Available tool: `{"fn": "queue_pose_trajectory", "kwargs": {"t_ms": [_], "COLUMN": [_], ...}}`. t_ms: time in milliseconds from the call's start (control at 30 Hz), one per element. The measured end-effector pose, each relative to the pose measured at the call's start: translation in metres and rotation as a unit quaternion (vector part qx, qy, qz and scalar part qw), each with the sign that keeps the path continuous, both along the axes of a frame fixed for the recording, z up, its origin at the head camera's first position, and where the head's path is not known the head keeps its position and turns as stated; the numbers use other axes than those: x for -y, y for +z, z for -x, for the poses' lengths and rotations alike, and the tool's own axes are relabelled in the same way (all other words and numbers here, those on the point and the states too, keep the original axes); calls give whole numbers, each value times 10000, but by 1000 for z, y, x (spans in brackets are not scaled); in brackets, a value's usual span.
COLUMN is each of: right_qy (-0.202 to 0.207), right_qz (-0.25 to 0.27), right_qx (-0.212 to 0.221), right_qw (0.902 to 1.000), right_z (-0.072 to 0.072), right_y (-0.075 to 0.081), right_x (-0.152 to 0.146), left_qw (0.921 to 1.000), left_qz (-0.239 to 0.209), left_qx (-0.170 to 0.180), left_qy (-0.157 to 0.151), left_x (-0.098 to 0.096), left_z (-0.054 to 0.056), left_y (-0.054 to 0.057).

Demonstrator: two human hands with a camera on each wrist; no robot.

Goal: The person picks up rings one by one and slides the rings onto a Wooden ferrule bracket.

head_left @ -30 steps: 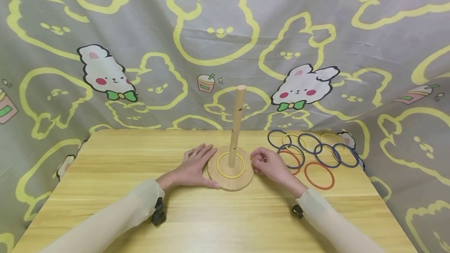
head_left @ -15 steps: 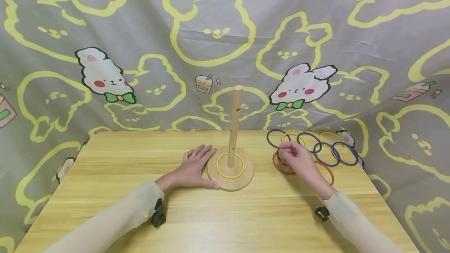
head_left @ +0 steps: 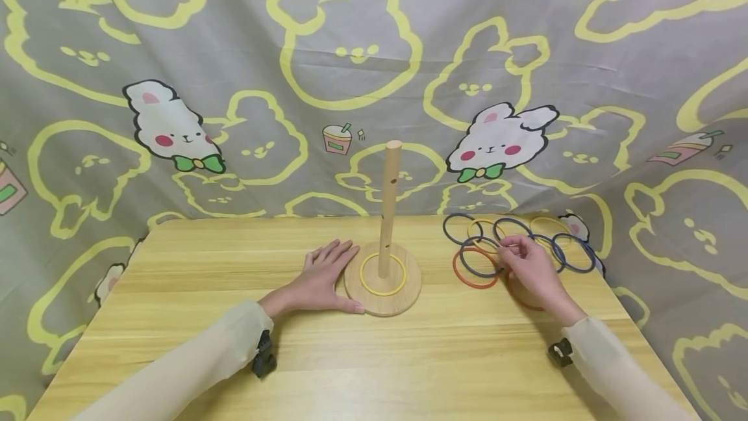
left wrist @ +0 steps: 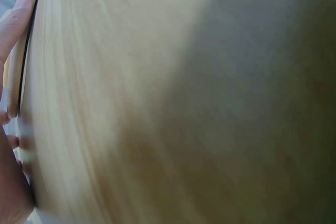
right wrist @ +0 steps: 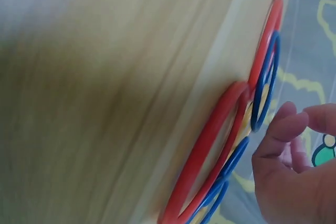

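In the head view, my left hand (head_left: pixel 318 286) lies with spread fingers against the left side of a round wooden base (head_left: pixel 409 291). Its thumb (left wrist: pixel 14 22) also shows at the base's edge in the left wrist view. From the base rises a wooden peg (head_left: pixel 389 206), with one yellow ring (head_left: pixel 382 294) lying around its foot. To the right, my right hand (head_left: pixel 534 273) hovers over a group of rings. Its fingers are loosely bent and hold nothing. Fingertips hang near a blue ring (head_left: pixel 482 277) that overlaps a red ring (head_left: pixel 456 271). Another red ring (right wrist: pixel 191 166) lies partly hidden under this hand.
Several more blue and yellow rings overlap one another at the back right, among them a blue ring (head_left: pixel 594 258) near the right edge. Wooden tabletop (head_left: pixel 374 369) runs up to a patterned curtain (head_left: pixel 374 115) behind and at both sides.
My right hand has moved from beside the base to the right, over the rings. My left hand stays at the base, and the yellow ring stays around the peg.
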State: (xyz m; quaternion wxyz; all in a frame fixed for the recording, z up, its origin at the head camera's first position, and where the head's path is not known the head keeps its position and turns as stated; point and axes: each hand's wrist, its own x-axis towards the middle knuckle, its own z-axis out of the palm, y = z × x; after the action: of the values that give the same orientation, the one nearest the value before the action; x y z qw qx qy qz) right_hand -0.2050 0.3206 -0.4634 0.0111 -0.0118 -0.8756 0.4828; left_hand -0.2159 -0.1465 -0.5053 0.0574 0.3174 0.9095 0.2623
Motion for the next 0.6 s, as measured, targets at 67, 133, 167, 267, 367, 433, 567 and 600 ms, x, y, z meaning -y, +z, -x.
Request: {"fn": "queue_pose_trajectory", "kwargs": {"t_ms": [67,133,167,267,367,433,567,600], "right_qy": [-8,-11,-1,59,129,157,229,231], "right_qz": [-199,-463,-605,-1008,-1300,-1422,-1583,-1610], "right_qx": [48,58,73,120,215,282,322,336], "right_qw": [9998,9989,9981,9948,9912,9893,9866,9861], "right_z": [2,2,3,5,7,8,10,10], "right_y": [-2,-3,-3,-5,-7,-7,-7,-7], "right_x": [-4,-6,-6,-7,-7,-8,-12,-13], "left_qw": [10000,10000,9999,9998,9996,9995,9997,9997], "left_qz": [44,88,116,222,292,327,256,234], "left_qx": [2,3,-5,-11,8,19,57,43], "left_qy": [1,-16,-18,10,45,33,-6,-17], "left_x": [0,0,0,2,4,3,0,0], "left_z": [0,0,0,-1,-2,-2,-2,-2], "left_y": [0,2,3,3,3,4,4,3]}}
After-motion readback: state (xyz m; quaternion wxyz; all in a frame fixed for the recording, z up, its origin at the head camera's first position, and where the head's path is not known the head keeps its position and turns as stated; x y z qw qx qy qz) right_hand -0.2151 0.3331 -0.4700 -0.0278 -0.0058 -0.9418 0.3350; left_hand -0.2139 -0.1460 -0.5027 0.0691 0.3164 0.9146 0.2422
